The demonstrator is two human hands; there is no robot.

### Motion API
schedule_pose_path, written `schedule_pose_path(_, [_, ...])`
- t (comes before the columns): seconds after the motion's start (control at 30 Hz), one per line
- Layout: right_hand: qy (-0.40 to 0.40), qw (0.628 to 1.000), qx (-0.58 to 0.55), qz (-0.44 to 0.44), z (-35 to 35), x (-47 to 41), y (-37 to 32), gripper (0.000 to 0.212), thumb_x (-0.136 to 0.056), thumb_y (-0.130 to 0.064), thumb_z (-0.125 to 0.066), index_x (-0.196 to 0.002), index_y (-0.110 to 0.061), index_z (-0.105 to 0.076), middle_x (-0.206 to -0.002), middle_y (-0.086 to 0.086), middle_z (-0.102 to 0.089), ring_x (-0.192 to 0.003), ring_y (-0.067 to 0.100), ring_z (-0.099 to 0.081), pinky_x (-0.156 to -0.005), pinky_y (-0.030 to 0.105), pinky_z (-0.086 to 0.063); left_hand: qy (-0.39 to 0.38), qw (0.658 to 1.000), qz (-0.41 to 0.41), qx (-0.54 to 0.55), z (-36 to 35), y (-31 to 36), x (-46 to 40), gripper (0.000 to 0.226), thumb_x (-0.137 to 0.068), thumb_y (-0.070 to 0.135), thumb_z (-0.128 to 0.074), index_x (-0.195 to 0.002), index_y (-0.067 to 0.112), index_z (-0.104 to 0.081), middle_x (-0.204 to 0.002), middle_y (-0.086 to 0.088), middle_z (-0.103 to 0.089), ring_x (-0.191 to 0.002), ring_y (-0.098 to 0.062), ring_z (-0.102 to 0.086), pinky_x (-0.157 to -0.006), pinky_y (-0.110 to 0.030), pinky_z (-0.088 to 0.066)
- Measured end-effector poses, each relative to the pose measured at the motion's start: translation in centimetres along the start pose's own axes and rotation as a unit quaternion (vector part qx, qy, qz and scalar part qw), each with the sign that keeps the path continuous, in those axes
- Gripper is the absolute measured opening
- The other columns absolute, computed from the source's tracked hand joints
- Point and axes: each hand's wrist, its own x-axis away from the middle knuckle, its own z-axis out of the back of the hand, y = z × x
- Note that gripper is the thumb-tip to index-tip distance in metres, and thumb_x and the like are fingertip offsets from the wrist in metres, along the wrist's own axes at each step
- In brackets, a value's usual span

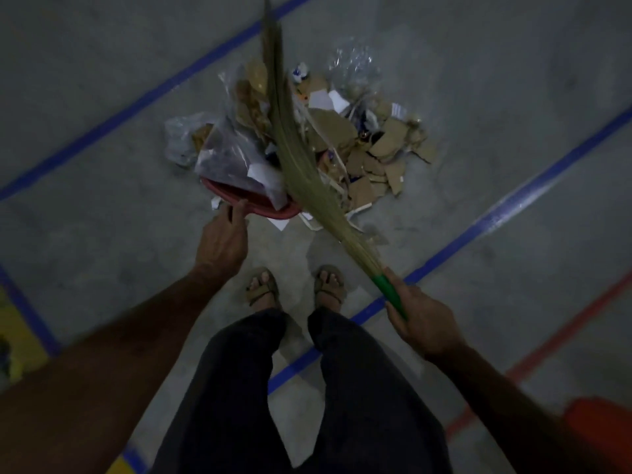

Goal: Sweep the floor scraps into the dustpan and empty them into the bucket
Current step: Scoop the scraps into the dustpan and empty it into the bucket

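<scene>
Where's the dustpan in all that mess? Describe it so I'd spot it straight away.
Find the scrap pile on the grey floor, ahead of the sandalled feet. At its near left edge, by the left hand, lies the dustpan: the pile's only red, curved rim, half-buried under plastic and paper.

One broom (301, 159), one red dustpan (253, 200) and a single heap of scraps (342, 138) on the floor; within that heap the cardboard and paper bits are too many and too jumbled to count, though I make out about three clear plastic bags (352, 66). Two hands, a left hand (222, 244) and a right hand (424, 319), and two sandalled feet (263, 289). Four blue floor lines (136, 100) show fully, one red line (564, 330), and one orange-red object (602, 429) at the lower right corner.
</scene>
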Motion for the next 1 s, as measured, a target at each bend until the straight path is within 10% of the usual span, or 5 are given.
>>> schedule_pose_path(0.23, [0.076, 0.997, -0.021, 0.003, 3.8, 4.7, -2.9, 0.061, -0.079, -0.030, -0.056, -0.137, -0.022, -0.039, -0.103, 0.001, -0.056, -0.057, 0.015, -0.053, -0.047, 0.033, -0.046, -0.003, 1.000, 0.007, -0.003, 6.7, 3.1, 4.1, 0.034, -0.097, 0.016, -0.050, -0.130, 0.012, -0.047, -0.109, -0.021, -0.053, -0.083, -0.042, -0.058, -0.065, -0.045, -0.047])
schedule_pose_path(0.67, [0.148, 0.989, 0.023, -0.005, 7.6, 13.0, -6.1, 0.086, -0.098, -0.034, -0.053, -0.157, -0.038, 0.009, -0.110, 0.006, -0.057, -0.062, 0.012, -0.049, -0.047, 0.031, -0.052, 0.045, 0.996, -0.061, -0.046, 15.3, 7.9, 7.3, 0.035, -0.100, 0.017, -0.045, -0.135, 0.014, -0.041, -0.107, -0.015, -0.052, -0.078, -0.032, -0.056, -0.064, -0.042, -0.051])
schedule_pose_path(1.0, [0.234, 0.971, 0.024, -0.050, 5.6, 20.8, -13.1, 0.088, -0.085, -0.022, -0.077, -0.157, -0.028, -0.026, -0.088, 0.002, -0.054, -0.054, 0.004, -0.036, -0.041, 0.017, -0.034, 0.043, 0.987, -0.146, -0.056, 18.9, 6.5, 9.9, 0.041, -0.092, 0.013, -0.041, -0.132, 0.011, -0.045, -0.106, -0.016, -0.051, -0.076, -0.031, -0.052, -0.061, -0.041, -0.048])
